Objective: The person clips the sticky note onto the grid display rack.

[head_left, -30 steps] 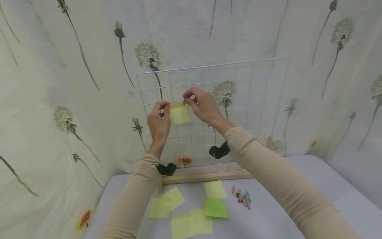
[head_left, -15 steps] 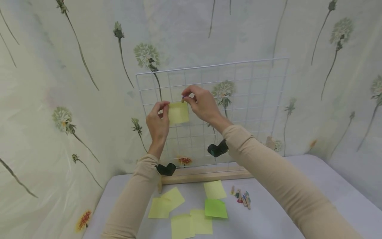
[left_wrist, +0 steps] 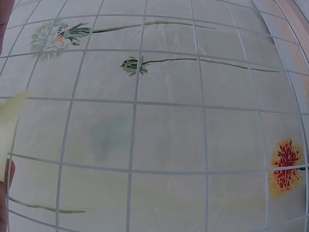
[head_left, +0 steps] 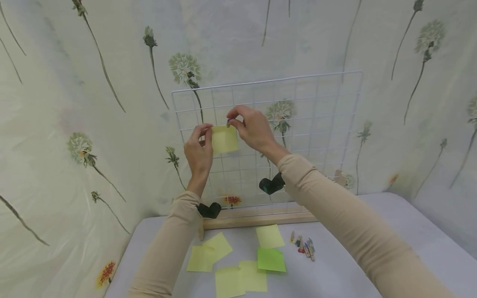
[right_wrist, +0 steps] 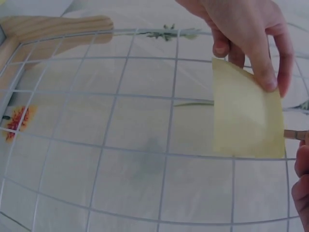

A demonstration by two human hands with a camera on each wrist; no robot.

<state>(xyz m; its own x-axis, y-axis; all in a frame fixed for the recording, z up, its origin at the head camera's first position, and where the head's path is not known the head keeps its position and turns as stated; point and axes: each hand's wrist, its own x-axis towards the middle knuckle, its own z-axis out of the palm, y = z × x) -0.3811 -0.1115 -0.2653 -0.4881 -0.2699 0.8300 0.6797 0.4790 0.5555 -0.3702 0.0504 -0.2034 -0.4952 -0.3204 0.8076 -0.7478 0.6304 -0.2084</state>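
Observation:
A yellow sticky note (head_left: pixel 225 140) is held up against a white wire grid (head_left: pixel 268 82). My left hand (head_left: pixel 198 155) pinches the note at its upper left corner between thumb and fingers. At the note's top edge, toward its right corner, my right hand (head_left: pixel 254 130) pinches a small wooden clothespin (right_wrist: pixel 293 135) that has a purple-blue bit on it. In the right wrist view the clothespin's tip meets the edge of the note, and the note hangs in front of the wires. The left wrist view catches only a corner of the note and bits of fingers at its left side.
The grid stands in a wooden base (head_left: pixel 257 220) on a table with a pale cloth (head_left: pixel 372 223). Several yellow notes (head_left: pixel 270 236) and a green note (head_left: pixel 271 260) lie in front. Right of them is a small pile of clothespins (head_left: pixel 306 248). A flower-patterned curtain (head_left: pixel 123 124) hangs behind.
My right fingers and the clothespin have shifted slightly left along the note's top edge. The left hand keeps its pinch on the note.

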